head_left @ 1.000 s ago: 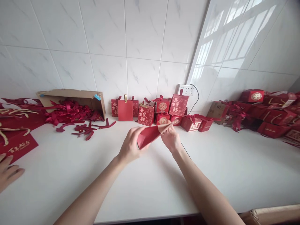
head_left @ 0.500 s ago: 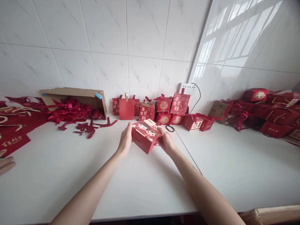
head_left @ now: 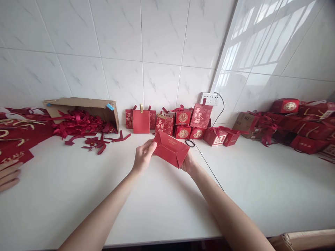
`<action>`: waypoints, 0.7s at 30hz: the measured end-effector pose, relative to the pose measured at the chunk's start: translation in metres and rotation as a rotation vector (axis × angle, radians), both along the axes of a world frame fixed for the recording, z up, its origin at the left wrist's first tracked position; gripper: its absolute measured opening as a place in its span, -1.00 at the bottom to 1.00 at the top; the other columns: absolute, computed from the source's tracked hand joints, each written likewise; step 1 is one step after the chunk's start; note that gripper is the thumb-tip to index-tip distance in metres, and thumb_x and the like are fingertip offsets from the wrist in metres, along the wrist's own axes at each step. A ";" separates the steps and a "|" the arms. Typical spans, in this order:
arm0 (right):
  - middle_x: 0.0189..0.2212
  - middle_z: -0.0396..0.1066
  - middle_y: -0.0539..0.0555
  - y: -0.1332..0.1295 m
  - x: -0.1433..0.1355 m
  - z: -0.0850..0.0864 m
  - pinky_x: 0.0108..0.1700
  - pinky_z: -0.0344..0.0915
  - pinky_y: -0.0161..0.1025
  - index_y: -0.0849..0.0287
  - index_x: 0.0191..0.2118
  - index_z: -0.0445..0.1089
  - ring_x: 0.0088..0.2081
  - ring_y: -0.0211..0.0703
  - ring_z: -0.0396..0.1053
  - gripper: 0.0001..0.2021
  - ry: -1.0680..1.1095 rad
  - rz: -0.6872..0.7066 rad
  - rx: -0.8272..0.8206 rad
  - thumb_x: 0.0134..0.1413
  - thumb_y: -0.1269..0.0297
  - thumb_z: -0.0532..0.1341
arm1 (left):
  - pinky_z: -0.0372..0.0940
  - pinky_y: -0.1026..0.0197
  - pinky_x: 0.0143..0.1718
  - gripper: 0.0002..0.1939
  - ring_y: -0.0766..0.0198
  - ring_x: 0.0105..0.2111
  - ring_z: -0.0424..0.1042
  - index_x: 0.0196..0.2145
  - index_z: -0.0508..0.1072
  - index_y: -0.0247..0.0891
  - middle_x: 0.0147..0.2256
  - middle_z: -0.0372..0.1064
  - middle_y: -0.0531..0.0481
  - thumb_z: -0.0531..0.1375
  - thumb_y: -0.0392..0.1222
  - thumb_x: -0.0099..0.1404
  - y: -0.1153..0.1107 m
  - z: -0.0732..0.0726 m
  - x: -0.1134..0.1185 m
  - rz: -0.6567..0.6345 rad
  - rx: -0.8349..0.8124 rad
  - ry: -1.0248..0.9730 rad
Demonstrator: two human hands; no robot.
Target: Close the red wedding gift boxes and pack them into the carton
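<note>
A red gift box is held up above the white table, tilted so that its folded bottom with small gold print faces me. My left hand grips its left edge, thumb on the near face. On the other side my right hand is wrapped around the lower right corner, its fingers mostly hidden behind the box. Just beyond the right end of the box lies a black ring. Behind it stand a red bag with gold lettering and several small red boxes with gold emblems.
At the left, a cardboard box lies on its side with dark red ribbons spilling out. Another person's hand rests by red bags. Red boxes are piled at the right. A power strip is against the tiled wall.
The box has been turned over in both hands: its printed picture face no longer shows and its bottom does. It has shifted slightly right. The other person's hand has moved further into view.
</note>
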State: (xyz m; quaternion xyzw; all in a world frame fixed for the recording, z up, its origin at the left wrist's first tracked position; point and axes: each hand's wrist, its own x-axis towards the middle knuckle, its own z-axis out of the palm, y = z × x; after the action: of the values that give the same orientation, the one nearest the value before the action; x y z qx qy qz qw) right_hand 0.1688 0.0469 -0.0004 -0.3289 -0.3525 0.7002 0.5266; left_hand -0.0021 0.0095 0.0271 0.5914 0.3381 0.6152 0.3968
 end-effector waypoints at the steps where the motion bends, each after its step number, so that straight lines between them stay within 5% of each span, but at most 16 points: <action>1: -0.60 0.37 -0.03 -0.001 0.000 0.002 -0.59 0.31 -0.35 0.14 -0.44 0.33 -0.53 -0.22 0.39 -0.83 -0.004 0.003 0.009 -0.04 0.14 0.19 | 0.33 0.26 -0.39 -0.58 0.21 -0.34 0.40 -0.26 0.50 -0.31 -0.36 0.43 -0.05 0.16 0.13 0.20 -0.001 0.001 0.000 0.025 0.008 0.025; 5: -0.56 0.42 0.01 -0.005 -0.002 0.010 -0.53 0.34 -0.30 0.14 -0.41 0.38 -0.44 -0.14 0.44 -0.81 -0.022 0.015 0.047 -0.04 0.12 0.23 | 0.31 0.30 -0.44 -0.60 0.21 -0.33 0.41 -0.24 0.52 -0.28 -0.41 0.42 -0.02 0.18 0.11 0.18 -0.004 0.003 0.002 0.042 0.036 0.067; 11: -0.53 0.45 0.07 -0.006 -0.002 0.010 -0.47 0.36 -0.24 0.17 -0.40 0.41 -0.39 -0.06 0.45 -0.77 -0.121 -0.025 0.189 -0.03 0.08 0.22 | 0.33 0.29 -0.39 -0.69 0.20 -0.28 0.43 -0.32 0.54 -0.28 -0.21 0.45 -0.07 0.19 0.03 0.18 -0.007 0.006 0.004 0.065 0.069 0.069; 18: -0.40 0.49 0.07 -0.002 0.000 0.003 -0.33 0.42 -0.17 0.17 -0.33 0.42 -0.33 -0.08 0.47 -0.67 -0.083 0.082 0.145 0.01 -0.01 0.16 | 0.36 0.25 -0.36 -0.69 0.17 -0.27 0.45 -0.45 0.52 -0.31 -0.18 0.45 -0.14 0.20 0.01 0.17 -0.010 0.007 0.004 0.094 0.198 0.138; 21: -0.37 0.50 0.10 -0.002 0.000 0.005 -0.29 0.43 -0.15 0.19 -0.29 0.42 -0.31 -0.07 0.48 -0.62 -0.083 -0.009 0.232 0.02 -0.06 0.17 | 0.37 0.24 -0.39 -0.71 0.15 -0.27 0.46 -0.38 0.54 -0.32 -0.17 0.44 -0.17 0.21 -0.01 0.17 -0.011 0.003 0.005 0.085 0.272 0.164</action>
State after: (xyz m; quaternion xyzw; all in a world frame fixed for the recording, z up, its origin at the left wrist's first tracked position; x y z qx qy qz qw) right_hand 0.1690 0.0444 0.0048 -0.2960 -0.4510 0.6382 0.5493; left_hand 0.0025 -0.0013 0.0304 0.6731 0.3078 0.6210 0.2579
